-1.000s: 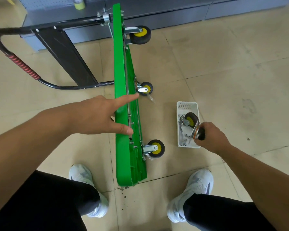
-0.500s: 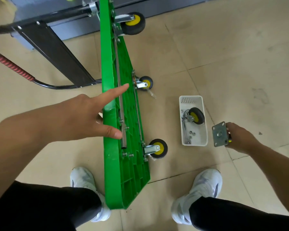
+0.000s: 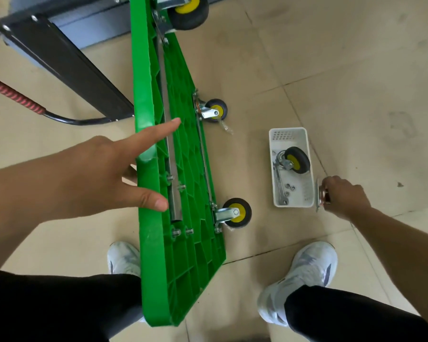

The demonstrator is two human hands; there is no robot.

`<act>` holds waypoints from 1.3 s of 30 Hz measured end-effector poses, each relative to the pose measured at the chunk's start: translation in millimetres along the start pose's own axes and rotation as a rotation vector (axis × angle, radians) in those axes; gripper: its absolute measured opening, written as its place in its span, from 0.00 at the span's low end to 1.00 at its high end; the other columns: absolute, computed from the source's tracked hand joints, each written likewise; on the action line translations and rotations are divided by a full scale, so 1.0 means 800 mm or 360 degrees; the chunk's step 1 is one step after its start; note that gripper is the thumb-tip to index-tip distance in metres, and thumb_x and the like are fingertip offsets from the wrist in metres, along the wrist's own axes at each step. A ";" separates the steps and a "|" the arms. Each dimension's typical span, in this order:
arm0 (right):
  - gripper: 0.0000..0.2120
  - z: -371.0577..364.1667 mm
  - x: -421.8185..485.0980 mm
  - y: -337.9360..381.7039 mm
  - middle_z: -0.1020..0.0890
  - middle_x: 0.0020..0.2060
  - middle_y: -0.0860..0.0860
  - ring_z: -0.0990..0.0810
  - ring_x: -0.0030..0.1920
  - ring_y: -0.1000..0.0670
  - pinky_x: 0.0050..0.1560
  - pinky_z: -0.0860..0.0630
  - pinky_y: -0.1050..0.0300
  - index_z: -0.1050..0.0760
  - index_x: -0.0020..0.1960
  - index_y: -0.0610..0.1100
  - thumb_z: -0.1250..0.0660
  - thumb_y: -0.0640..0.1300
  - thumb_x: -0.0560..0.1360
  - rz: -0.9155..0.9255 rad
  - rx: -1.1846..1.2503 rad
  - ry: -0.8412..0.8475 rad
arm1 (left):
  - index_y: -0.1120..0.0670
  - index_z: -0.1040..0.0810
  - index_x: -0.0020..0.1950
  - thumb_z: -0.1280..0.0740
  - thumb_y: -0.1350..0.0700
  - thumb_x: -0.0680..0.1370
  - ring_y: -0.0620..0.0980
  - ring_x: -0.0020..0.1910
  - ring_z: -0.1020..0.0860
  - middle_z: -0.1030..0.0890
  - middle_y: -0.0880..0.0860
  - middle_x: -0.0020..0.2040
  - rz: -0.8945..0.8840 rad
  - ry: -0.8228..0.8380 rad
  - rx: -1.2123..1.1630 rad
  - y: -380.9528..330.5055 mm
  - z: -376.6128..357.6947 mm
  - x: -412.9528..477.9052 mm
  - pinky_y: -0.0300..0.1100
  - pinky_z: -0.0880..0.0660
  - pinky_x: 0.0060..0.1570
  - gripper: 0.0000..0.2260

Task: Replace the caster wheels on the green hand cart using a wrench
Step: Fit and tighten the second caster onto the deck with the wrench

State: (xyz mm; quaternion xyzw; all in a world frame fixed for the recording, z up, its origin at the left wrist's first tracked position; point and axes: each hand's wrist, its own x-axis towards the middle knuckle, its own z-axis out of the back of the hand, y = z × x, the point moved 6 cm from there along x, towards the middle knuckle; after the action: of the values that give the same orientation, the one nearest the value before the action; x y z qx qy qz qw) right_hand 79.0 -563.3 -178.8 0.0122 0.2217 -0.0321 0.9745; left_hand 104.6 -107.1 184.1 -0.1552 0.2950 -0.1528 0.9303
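Head view: steadying the green hand cart point(image 3: 183, 267), tipped on edge on the floor point(image 3: 356, 70), with the left hand point(image 3: 94, 176) flat, fingers point(image 3: 158, 129) straight over the upper rim. Clutching a loose caster point(image 3: 321, 195) in the right hand point(image 3: 344, 196), just off the white basket's point(image 3: 288, 130) near right corner. Rigid and hefty, probably; best gripped round the wheel. Wrench point(image 3: 279, 186) inside the basket.

The plastic deck of the green cart point(image 3: 156, 280) is gleaming glossy, metal rails point(image 3: 173, 193) running along its ribbed underside. Its caster wheels point(image 3: 237, 213) are showing matt black rubber on shiny steel brackets point(image 3: 223, 215). A white perforated plastic basket point(image 3: 288, 130) is holding a steel wrench point(image 3: 279, 186) on scuffed, dull tiles point(image 3: 356, 70).
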 end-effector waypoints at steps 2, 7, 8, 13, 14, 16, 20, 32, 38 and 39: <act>0.22 -0.003 0.003 0.003 0.25 0.52 0.51 0.23 0.50 0.47 0.46 0.25 0.50 0.29 0.59 0.51 0.25 0.50 0.69 -0.0014 -0.0017 0.0012 | 0.18 0.56 0.69 0.30 0.24 0.58 0.46 0.53 0.17 0.17 0.53 0.61 0.0001 -0.0001 -0.0024 0.000 0.001 0.001 0.54 0.22 0.60 0.48; 0.19 -0.005 0.002 0.005 0.25 0.54 0.51 0.23 0.54 0.46 0.46 0.26 0.51 0.30 0.60 0.50 0.28 0.51 0.73 -0.0037 -0.0118 -0.0035 | 0.18 0.55 0.70 0.30 0.23 0.58 0.46 0.53 0.17 0.18 0.53 0.61 -0.0002 -0.0015 -0.0041 -0.001 0.002 0.002 0.54 0.21 0.59 0.47; 0.18 -0.005 0.002 0.003 0.25 0.54 0.51 0.23 0.53 0.46 0.47 0.25 0.50 0.30 0.60 0.50 0.29 0.51 0.74 -0.0062 -0.0131 -0.0046 | 0.18 0.55 0.70 0.31 0.22 0.57 0.46 0.52 0.17 0.18 0.52 0.61 -0.0004 -0.0016 -0.0051 -0.001 0.002 0.001 0.54 0.21 0.59 0.48; 0.22 -0.016 -0.004 0.001 0.26 0.53 0.51 0.25 0.53 0.46 0.49 0.25 0.48 0.32 0.61 0.50 0.27 0.51 0.71 -0.0098 -0.0224 0.0033 | 0.18 0.54 0.70 0.26 0.32 0.57 0.48 0.53 0.17 0.18 0.52 0.62 0.0000 -0.0016 -0.0099 0.000 -0.001 0.001 0.55 0.21 0.58 0.49; 0.23 -0.016 -0.006 0.001 0.26 0.53 0.51 0.25 0.53 0.46 0.49 0.25 0.48 0.32 0.61 0.50 0.26 0.52 0.71 -0.0091 -0.0225 0.0034 | 0.18 0.54 0.70 0.26 0.32 0.57 0.48 0.53 0.17 0.18 0.52 0.63 -0.0003 -0.0019 -0.0094 -0.001 -0.001 0.001 0.55 0.21 0.58 0.49; 0.24 -0.015 -0.006 0.001 0.26 0.53 0.51 0.25 0.53 0.47 0.49 0.25 0.48 0.32 0.61 0.50 0.26 0.52 0.70 -0.0091 -0.0217 0.0034 | 0.18 0.54 0.70 0.26 0.32 0.57 0.48 0.52 0.17 0.18 0.51 0.63 0.0000 -0.0021 -0.0090 0.000 -0.001 0.001 0.54 0.21 0.58 0.50; 0.23 -0.012 -0.007 0.002 0.26 0.52 0.51 0.25 0.52 0.46 0.50 0.24 0.47 0.32 0.60 0.50 0.26 0.52 0.70 -0.0087 -0.0201 0.0036 | 0.18 0.53 0.70 0.26 0.32 0.58 0.47 0.52 0.16 0.17 0.51 0.60 -0.0012 -0.0030 -0.0072 0.001 0.000 0.003 0.54 0.20 0.57 0.49; 0.32 -0.003 -0.014 0.007 0.25 0.60 0.49 0.24 0.58 0.45 0.54 0.22 0.45 0.35 0.71 0.52 0.26 0.54 0.72 -0.0115 -0.0142 0.0073 | 0.18 0.54 0.70 0.27 0.31 0.58 0.44 0.51 0.17 0.16 0.47 0.58 -0.0010 0.0001 -0.0054 0.000 -0.001 0.002 0.53 0.21 0.59 0.48; 0.37 0.010 -0.018 0.018 0.27 0.68 0.48 0.25 0.64 0.44 0.58 0.23 0.45 0.39 0.77 0.54 0.27 0.53 0.73 -0.0105 -0.0064 0.0076 | 0.19 0.55 0.70 0.32 0.21 0.58 0.47 0.53 0.17 0.17 0.51 0.59 -0.0026 -0.0003 -0.0014 0.002 -0.002 0.002 0.55 0.21 0.59 0.47; 0.37 0.011 -0.018 0.020 0.27 0.69 0.48 0.26 0.65 0.44 0.59 0.24 0.45 0.40 0.77 0.54 0.27 0.53 0.73 -0.0096 -0.0053 0.0077 | 0.19 0.55 0.71 0.34 0.19 0.56 0.47 0.54 0.17 0.17 0.52 0.60 -0.0030 -0.0001 -0.0004 0.002 -0.002 0.002 0.55 0.21 0.59 0.48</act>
State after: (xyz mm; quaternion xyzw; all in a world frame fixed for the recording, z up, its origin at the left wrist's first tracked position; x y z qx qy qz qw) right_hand 71.2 -547.2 -164.4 -0.0099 0.2459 -0.0574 0.9675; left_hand 105.5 -106.6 181.5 -0.1592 0.2935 -0.1611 0.9287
